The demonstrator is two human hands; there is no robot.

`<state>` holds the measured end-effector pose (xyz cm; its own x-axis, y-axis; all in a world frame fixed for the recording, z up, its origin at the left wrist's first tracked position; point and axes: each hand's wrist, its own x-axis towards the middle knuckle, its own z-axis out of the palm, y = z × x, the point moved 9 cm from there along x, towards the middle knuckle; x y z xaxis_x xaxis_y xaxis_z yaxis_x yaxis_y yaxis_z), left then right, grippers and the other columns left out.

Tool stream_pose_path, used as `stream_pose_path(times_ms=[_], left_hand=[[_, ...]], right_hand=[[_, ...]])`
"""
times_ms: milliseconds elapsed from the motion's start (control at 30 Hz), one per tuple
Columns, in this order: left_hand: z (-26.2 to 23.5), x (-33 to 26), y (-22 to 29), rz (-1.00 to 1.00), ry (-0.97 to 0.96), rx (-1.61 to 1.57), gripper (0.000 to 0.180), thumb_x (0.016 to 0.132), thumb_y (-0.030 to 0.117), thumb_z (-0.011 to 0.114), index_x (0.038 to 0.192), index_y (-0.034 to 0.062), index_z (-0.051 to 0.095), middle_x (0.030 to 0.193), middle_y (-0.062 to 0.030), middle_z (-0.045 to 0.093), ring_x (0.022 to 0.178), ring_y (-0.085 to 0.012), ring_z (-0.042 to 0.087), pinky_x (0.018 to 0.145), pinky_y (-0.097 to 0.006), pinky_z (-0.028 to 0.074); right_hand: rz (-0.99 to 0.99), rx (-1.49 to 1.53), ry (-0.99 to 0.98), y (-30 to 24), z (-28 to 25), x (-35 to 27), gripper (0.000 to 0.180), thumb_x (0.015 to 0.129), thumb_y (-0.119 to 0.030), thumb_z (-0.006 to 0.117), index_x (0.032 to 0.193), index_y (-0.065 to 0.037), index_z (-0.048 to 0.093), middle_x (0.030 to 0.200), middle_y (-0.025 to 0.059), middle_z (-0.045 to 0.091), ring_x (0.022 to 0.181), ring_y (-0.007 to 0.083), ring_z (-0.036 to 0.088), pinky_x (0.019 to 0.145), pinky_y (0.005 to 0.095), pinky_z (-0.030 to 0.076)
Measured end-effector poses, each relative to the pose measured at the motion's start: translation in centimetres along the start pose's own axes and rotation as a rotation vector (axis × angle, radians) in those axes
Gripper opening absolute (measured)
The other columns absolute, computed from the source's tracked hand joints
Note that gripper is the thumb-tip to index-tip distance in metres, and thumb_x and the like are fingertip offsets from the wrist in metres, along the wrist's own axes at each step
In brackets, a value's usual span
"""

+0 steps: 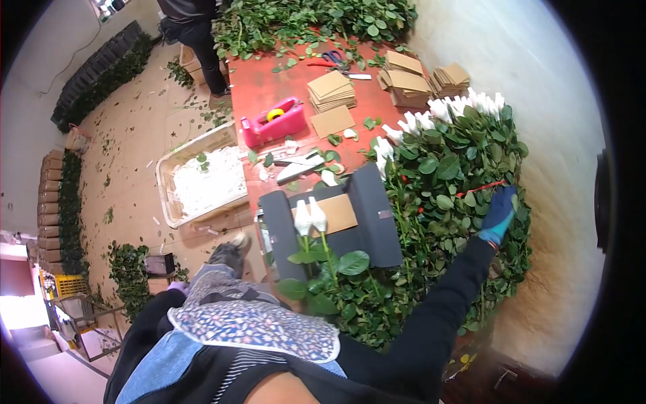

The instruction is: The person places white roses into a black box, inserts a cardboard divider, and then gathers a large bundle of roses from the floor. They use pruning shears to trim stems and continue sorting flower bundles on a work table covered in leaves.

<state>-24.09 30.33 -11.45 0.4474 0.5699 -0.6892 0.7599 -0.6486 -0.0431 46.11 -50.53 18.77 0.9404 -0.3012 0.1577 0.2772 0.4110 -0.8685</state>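
My right hand (499,214), in a blue glove, reaches out over a big heap of white roses (444,168) lying with their leafy stems on the right of the red table (269,87). Its fingertips are among the leaves, at the end of a thin red band (479,188); what they grip is hidden. Two white rose buds (309,217) lie on a brown card (340,212) inside a dark grey folded tray (373,215) in front of me. Only a lilac bit of my left hand (177,287) shows low beside my patterned apron.
On the table stand a pink tape dispenser (274,121), stacks of brown cards (331,91), red scissors (330,60) and more greenery at the far end. A white crate (202,176) sits on the floor to the left. Another person's legs (202,40) stand at the far corner.
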Motion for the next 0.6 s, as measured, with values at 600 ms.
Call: stream_pose_path(times_ms=[600], left_hand=[[-54.1,16.4,60.4,1.371,0.976,-0.182,0.018,0.085,0.014,0.057,0.100,0.0156,0.065,0.097,-0.0090,0.063,0.093,-0.0338,0.061,0.083,-0.045,0.049]], right_hand=[[0.118,-0.807,0.514,-19.2,8.0,-38.7,0.050,0.104,-0.032,0.043,0.143,0.000,0.043,0.134,0.0089,0.055,0.122,0.0191,0.052,0.108,0.0354,0.039]])
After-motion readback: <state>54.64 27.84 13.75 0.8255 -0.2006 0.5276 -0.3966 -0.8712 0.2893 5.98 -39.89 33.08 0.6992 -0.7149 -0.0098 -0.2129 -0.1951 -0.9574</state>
